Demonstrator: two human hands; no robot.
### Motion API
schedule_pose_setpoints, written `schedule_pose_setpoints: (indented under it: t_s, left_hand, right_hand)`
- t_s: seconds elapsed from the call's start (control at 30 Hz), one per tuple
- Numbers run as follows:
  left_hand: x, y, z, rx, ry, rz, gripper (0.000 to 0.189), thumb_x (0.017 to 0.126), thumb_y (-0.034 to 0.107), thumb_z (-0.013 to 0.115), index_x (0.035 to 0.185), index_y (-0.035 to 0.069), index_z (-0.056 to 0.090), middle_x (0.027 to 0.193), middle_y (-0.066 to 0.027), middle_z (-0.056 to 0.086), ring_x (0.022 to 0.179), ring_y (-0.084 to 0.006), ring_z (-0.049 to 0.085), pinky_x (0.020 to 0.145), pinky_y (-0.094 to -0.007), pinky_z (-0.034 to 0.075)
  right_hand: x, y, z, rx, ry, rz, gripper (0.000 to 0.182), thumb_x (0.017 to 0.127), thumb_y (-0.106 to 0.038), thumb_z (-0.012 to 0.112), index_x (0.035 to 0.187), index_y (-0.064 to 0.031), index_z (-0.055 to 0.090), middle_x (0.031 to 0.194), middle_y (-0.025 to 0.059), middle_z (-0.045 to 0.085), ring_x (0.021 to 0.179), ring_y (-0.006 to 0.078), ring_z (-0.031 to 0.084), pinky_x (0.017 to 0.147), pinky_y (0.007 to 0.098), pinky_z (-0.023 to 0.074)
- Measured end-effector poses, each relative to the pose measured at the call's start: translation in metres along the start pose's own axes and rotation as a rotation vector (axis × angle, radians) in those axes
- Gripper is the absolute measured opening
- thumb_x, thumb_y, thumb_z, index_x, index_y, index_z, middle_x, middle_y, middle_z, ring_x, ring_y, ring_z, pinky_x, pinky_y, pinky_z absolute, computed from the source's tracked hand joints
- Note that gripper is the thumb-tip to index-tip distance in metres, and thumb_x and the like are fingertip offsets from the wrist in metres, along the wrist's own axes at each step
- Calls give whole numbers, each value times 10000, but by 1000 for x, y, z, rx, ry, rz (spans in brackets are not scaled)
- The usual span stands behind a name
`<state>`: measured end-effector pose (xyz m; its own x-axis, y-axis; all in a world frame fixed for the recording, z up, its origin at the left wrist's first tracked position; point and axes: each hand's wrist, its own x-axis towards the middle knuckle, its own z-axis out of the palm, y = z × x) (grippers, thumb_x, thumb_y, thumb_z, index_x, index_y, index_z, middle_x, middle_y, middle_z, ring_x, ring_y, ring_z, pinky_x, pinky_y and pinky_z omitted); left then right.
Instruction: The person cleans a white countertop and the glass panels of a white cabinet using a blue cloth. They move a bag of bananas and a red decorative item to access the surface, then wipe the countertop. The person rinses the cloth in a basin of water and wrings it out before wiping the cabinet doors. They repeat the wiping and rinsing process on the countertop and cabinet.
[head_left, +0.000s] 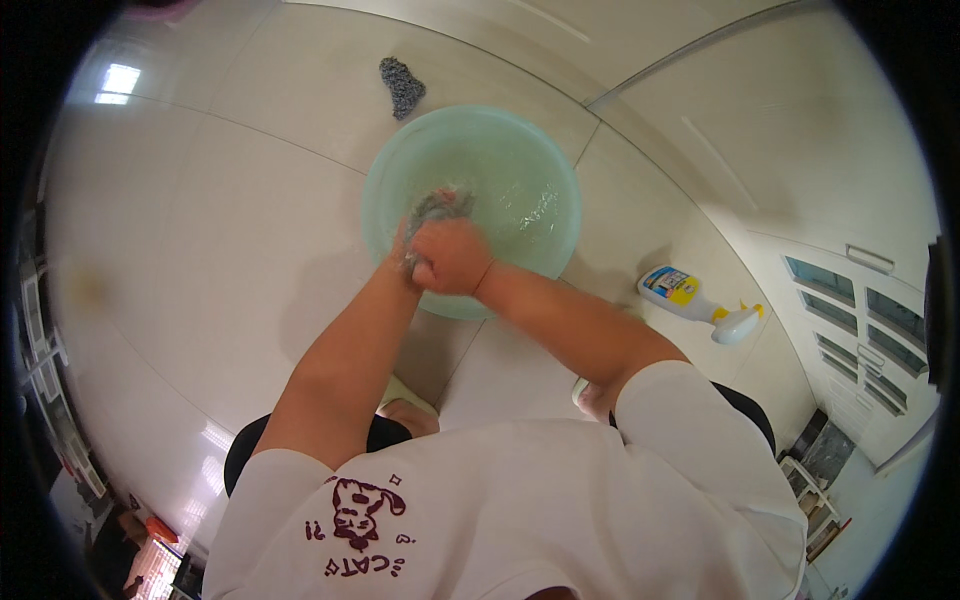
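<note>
A round light green plastic basin (517, 150) holding water stands on the tiled floor. Over its near left part, my right hand (454, 255) is closed on a wet grey cloth (442, 206); a little reddish colour shows at the cloth's far end. My left hand (405, 244) is at the cloth's left side, mostly hidden behind the cloth and my right hand, so its fingers cannot be made out. Beyond the basin's far left rim, a dark grey textured cloth (403, 88) lies crumpled on the floor.
A white spray bottle (675, 289) with a yellow and blue label lies on its side right of the basin. White cabinet doors (750, 150) rise along the far right. My slippered feet (409, 401) are on the floor at the near side of the basin.
</note>
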<state>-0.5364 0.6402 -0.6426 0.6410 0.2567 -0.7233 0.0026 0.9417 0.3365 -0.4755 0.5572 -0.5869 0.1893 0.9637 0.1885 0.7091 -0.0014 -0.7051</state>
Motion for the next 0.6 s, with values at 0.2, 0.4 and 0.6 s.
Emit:
schedule_pose_setpoints:
  t_s: [0.2, 0.4, 0.6]
  left_hand:
    - [-6, 0, 18, 50, 272, -100, 345, 886, 308, 489, 1139, 74, 497, 1077, -83, 531, 916, -226, 554, 751, -359, 484]
    - [1, 3, 11, 706, 389, 38, 427, 865, 348, 512, 1205, 93, 473, 1163, -101, 497, 1010, -231, 508, 838, -360, 440]
    - [31, -25, -20, 470, 329, 90, 553, 849, 453, 512, 1286, 134, 397, 1210, -108, 473, 1060, -264, 481, 895, -403, 397]
  right_hand:
    - [-3, 65, -15, -249, -264, 440, 131, 681, -179, 535, 761, -79, 558, 868, 106, 596, 787, 302, 573, 659, 392, 470]
    - [-40, 102, -9, -604, 19, 0, 206, 733, -146, 546, 921, -67, 576, 1039, 128, 556, 906, 311, 553, 778, 388, 454]
    - [-33, 104, 30, 188, 128, 865, 234, 727, -107, 511, 945, -53, 579, 976, 135, 556, 880, 306, 548, 796, 371, 448]
